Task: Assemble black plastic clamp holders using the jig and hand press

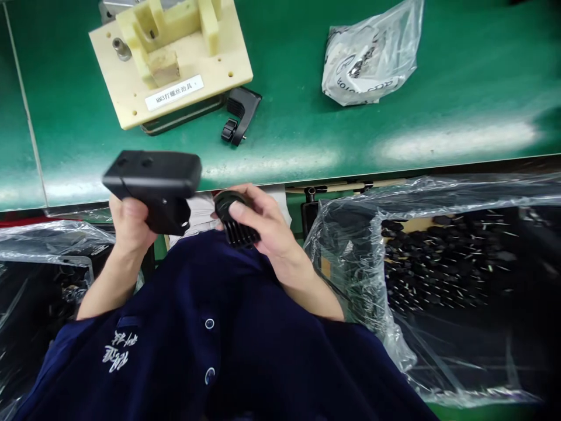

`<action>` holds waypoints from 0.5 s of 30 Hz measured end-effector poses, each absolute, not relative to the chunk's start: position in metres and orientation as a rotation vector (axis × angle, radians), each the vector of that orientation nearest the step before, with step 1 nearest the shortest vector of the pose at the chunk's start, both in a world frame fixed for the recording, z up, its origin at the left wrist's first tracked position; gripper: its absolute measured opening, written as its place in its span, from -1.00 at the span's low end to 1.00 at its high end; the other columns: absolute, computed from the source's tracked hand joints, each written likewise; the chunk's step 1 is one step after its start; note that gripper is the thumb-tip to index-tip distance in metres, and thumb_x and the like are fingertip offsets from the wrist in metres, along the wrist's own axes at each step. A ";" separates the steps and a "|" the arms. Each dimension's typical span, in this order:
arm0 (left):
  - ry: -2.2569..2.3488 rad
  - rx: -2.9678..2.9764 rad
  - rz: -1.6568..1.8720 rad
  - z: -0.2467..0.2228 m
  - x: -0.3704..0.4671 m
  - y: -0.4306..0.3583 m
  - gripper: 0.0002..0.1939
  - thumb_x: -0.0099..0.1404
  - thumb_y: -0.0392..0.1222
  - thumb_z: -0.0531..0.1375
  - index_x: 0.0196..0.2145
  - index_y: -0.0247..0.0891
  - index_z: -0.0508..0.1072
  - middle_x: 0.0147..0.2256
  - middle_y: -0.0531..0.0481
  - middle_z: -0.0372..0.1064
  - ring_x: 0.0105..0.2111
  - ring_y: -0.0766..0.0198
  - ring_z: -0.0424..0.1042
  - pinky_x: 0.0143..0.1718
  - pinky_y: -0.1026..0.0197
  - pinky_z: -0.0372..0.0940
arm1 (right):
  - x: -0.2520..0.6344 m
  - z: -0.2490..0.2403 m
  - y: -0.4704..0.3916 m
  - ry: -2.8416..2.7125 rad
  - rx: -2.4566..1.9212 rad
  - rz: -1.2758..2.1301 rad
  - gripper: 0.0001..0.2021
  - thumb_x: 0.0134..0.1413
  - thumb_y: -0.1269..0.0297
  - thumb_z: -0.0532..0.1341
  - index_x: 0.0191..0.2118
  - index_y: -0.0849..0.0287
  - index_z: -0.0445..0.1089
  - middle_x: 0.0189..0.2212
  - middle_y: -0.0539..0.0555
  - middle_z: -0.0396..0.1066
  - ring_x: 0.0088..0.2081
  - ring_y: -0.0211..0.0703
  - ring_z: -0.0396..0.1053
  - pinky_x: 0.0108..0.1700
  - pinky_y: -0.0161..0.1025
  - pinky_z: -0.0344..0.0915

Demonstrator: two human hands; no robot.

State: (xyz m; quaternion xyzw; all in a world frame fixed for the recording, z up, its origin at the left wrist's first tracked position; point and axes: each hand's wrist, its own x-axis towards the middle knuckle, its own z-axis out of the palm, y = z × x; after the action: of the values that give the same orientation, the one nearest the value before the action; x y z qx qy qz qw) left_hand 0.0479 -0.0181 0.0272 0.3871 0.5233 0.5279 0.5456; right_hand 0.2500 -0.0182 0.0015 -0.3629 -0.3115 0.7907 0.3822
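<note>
My left hand (130, 225) is closed around a large black plastic housing (153, 172) with a flat, box-like top and a narrower lower part. Close to it, my right hand (272, 225) grips a smaller black ribbed plastic part (239, 225) with a rounded end, thumb on top. The two parts are held side by side in front of my body, below the bench edge. On the bench just beyond them lies a black angled bracket (243, 111) with a small knob-like piece at one end.
A cream-coloured fixture (127, 88) with a white label stands at the back left of the green bench (289, 123). A clear plastic bag (368, 58) of small parts lies right of it. Plastic-lined bins flank me; the right bin (381, 263) holds many black parts with metal pins.
</note>
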 end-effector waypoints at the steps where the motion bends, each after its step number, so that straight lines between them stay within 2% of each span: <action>1: 1.242 0.794 1.261 0.029 0.053 -0.018 -0.36 0.03 0.44 0.24 -0.13 -0.11 0.53 -0.28 0.02 0.51 -0.31 0.19 0.50 -0.27 0.17 0.45 | 0.252 0.002 -0.017 -0.747 -0.940 1.964 -0.56 0.03 -0.08 0.29 -0.15 0.17 0.26 -0.31 0.04 0.43 -0.38 -0.25 0.43 -0.34 -0.26 0.44; 3: 1.213 0.666 1.237 0.031 0.062 -0.020 -0.36 0.14 0.43 0.15 -0.17 -0.19 0.54 -0.38 0.00 0.52 -0.43 0.23 0.50 -0.45 0.23 0.43 | 0.256 0.002 -0.013 -0.714 -0.959 1.870 -0.51 0.09 -0.16 0.19 -0.09 0.17 0.26 -0.26 0.11 0.45 -0.30 -0.18 0.47 -0.27 -0.20 0.47; 6: 1.207 0.485 1.096 0.031 0.075 -0.029 -0.37 0.14 0.39 0.20 -0.21 -0.28 0.55 -0.43 -0.05 0.52 -0.49 0.22 0.50 -0.53 0.25 0.42 | 0.259 -0.001 -0.008 -0.766 -0.996 1.774 -0.45 0.16 -0.20 0.07 0.03 0.18 0.24 -0.21 0.15 0.46 -0.22 -0.11 0.48 -0.17 -0.11 0.48; 12: 1.252 0.079 0.906 0.025 0.098 -0.043 -0.43 0.19 0.33 0.19 -0.27 -0.30 0.54 -0.42 -0.07 0.53 -0.46 0.23 0.53 -0.43 0.24 0.51 | 0.256 -0.002 -0.009 -0.878 -1.137 1.534 -0.42 0.27 -0.20 -0.20 0.14 0.11 0.13 -0.22 0.14 0.42 -0.24 -0.10 0.48 -0.26 -0.12 0.48; 15: 1.261 0.022 0.914 0.022 0.109 -0.047 -0.46 0.24 0.30 0.17 -0.27 -0.31 0.53 -0.41 -0.07 0.53 -0.41 0.20 0.55 -0.37 0.23 0.52 | 0.251 0.002 -0.012 -0.924 -1.168 1.328 -0.48 0.28 -0.19 -0.22 0.11 0.05 0.08 -0.19 0.15 0.37 -0.21 -0.10 0.46 -0.20 -0.10 0.46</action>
State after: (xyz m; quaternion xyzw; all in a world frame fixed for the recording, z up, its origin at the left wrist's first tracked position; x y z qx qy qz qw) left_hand 0.1087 -0.0467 0.0219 0.0100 0.5686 0.4121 0.7119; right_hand 0.2508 -0.0124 0.0020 -0.4920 -0.3890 0.5590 0.5423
